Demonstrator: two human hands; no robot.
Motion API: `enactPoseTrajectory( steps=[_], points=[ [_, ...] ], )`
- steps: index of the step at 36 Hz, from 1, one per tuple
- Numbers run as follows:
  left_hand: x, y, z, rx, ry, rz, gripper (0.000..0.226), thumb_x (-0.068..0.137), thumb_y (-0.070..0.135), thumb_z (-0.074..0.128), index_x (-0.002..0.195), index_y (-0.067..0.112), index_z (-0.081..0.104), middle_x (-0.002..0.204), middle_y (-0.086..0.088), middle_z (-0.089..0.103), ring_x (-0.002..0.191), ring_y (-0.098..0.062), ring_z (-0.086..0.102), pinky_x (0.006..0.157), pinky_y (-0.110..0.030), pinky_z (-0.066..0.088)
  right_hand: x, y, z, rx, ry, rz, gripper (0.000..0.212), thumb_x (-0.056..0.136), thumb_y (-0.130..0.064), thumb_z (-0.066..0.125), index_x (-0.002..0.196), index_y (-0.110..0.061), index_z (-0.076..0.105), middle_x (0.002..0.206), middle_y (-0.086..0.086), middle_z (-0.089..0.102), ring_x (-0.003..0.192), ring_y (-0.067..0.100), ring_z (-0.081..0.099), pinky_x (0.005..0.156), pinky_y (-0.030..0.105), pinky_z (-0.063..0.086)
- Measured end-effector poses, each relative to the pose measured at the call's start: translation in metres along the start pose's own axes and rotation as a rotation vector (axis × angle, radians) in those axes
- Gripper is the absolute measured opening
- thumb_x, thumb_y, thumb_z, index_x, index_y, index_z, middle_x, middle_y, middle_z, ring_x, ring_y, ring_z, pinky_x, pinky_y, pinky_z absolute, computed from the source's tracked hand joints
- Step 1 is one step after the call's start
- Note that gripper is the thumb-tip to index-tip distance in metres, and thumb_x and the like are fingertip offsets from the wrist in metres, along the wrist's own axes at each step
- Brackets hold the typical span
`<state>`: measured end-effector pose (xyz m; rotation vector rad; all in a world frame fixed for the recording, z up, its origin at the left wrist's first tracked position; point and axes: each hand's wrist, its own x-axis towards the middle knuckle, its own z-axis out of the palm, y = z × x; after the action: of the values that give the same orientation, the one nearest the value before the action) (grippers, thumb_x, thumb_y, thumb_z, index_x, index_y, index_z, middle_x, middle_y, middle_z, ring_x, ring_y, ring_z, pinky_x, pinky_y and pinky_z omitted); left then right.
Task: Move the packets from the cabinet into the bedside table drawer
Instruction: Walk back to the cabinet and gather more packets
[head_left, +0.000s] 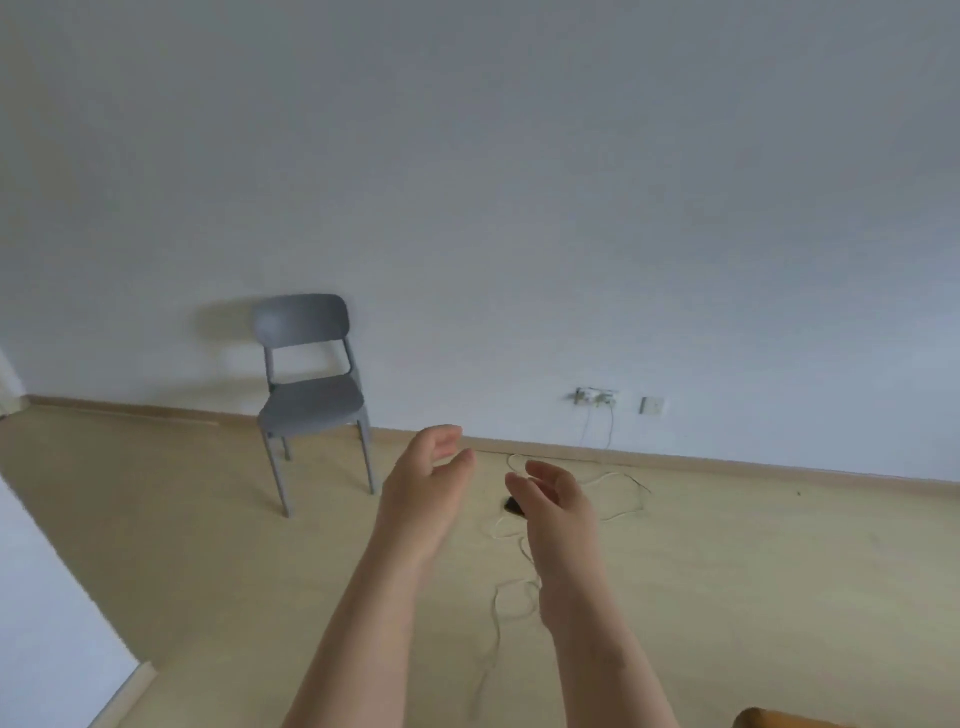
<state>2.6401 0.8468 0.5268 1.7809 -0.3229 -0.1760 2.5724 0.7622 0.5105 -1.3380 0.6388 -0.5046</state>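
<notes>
Both of my forearms reach forward over the floor. My left hand (427, 483) is raised in the middle of the view, its fingers loosely bent and holding nothing. My right hand (558, 506) is just right of it, palm turned inward, fingers relaxed and empty. The two hands are a short gap apart. No packets, cabinet or bedside table drawer are in sight.
A grey chair (311, 400) stands against the white wall at the back left. Thin white cables (501, 613) trail across the beige floor from wall sockets (597, 397), with a small dark object (514, 506) among them. A brown wooden corner (769, 719) shows at the bottom right. A white surface (47, 597) edges the left.
</notes>
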Motion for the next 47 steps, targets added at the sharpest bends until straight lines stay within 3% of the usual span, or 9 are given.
enactPoseTrajectory(
  steps=[2,5,8,12,22,24,28,41,47],
  points=[
    [0.033,0.008,0.032,-0.01,-0.075,0.008,0.025,0.094,0.024,0.052,0.117,0.031,0.054,0.117,0.016,0.054,0.107,-0.005,0.052,0.09,-0.026,0.04,0.033,-0.009,-0.016,0.018,0.07,-0.008,0.021,0.089,-0.022,0.06,0.108,-0.027,0.055,0.117,-0.003,0.055,0.111,0.013,0.053,0.084,0.026,0.035],
    [0.072,0.012,0.084,-0.007,-0.18,0.017,0.021,0.095,0.024,0.05,0.114,0.032,0.053,0.115,0.017,0.053,0.098,0.001,0.052,0.08,-0.023,0.042,0.076,-0.014,-0.049,0.042,0.19,0.0,0.021,0.09,-0.02,0.06,0.109,-0.025,0.055,0.115,-0.004,0.055,0.095,0.003,0.054,0.078,0.023,0.037],
    [0.106,0.013,0.139,-0.022,-0.253,0.018,0.019,0.095,0.023,0.05,0.111,0.032,0.054,0.113,0.016,0.054,0.096,-0.002,0.053,0.07,-0.019,0.042,0.12,-0.013,-0.086,0.042,0.304,0.01,0.021,0.089,-0.019,0.06,0.109,-0.024,0.055,0.116,-0.001,0.056,0.101,0.01,0.053,0.079,0.023,0.036],
    [0.15,0.019,0.218,-0.025,-0.358,0.036,0.017,0.094,0.024,0.052,0.108,0.033,0.055,0.111,0.015,0.055,0.101,-0.006,0.054,0.085,-0.028,0.044,0.187,-0.016,-0.134,0.048,0.407,0.007,0.021,0.09,-0.018,0.06,0.11,-0.021,0.055,0.116,0.001,0.057,0.103,0.013,0.052,0.082,0.025,0.035],
    [0.26,0.06,0.399,-0.034,-0.49,0.066,0.016,0.093,0.024,0.053,0.104,0.035,0.056,0.107,0.016,0.058,0.108,-0.012,0.056,0.096,-0.035,0.045,0.351,-0.067,-0.254,0.076,0.492,-0.053,0.018,0.09,-0.021,0.059,0.106,-0.025,0.053,0.11,-0.007,0.056,0.092,0.0,0.052,0.072,0.021,0.037],
    [0.28,0.068,0.432,-0.041,-0.514,0.064,0.016,0.092,0.024,0.053,0.102,0.036,0.056,0.108,0.015,0.058,0.107,-0.012,0.057,0.096,-0.036,0.045,0.378,-0.07,-0.277,0.073,0.518,-0.047,0.018,0.09,-0.021,0.059,0.107,-0.024,0.053,0.109,-0.007,0.056,0.093,0.003,0.053,0.069,0.019,0.038],
    [0.321,0.076,0.499,-0.058,-0.546,0.052,0.016,0.092,0.023,0.053,0.1,0.036,0.056,0.113,0.009,0.06,0.108,-0.014,0.057,0.093,-0.036,0.045,0.432,-0.072,-0.321,0.078,0.574,-0.021,0.019,0.09,-0.019,0.059,0.108,-0.022,0.055,0.11,-0.003,0.057,0.101,0.013,0.052,0.08,0.024,0.037],
    [0.46,0.123,0.758,-0.054,-0.816,0.137,0.018,0.093,0.026,0.05,0.109,0.034,0.055,0.119,0.007,0.058,0.112,-0.015,0.055,0.086,-0.031,0.045,0.644,-0.107,-0.485,0.121,0.809,-0.036,0.02,0.091,-0.022,0.059,0.11,-0.023,0.054,0.115,-0.003,0.056,0.111,0.015,0.052,0.085,0.028,0.038],
    [0.463,0.142,0.884,-0.007,-1.016,0.132,0.018,0.095,0.026,0.048,0.11,0.033,0.055,0.116,0.01,0.058,0.11,-0.015,0.056,0.091,-0.033,0.047,0.687,-0.111,-0.582,0.181,0.992,-0.018,0.019,0.091,-0.021,0.058,0.11,-0.023,0.054,0.115,-0.003,0.056,0.109,0.015,0.053,0.083,0.027,0.038]
  ],
)
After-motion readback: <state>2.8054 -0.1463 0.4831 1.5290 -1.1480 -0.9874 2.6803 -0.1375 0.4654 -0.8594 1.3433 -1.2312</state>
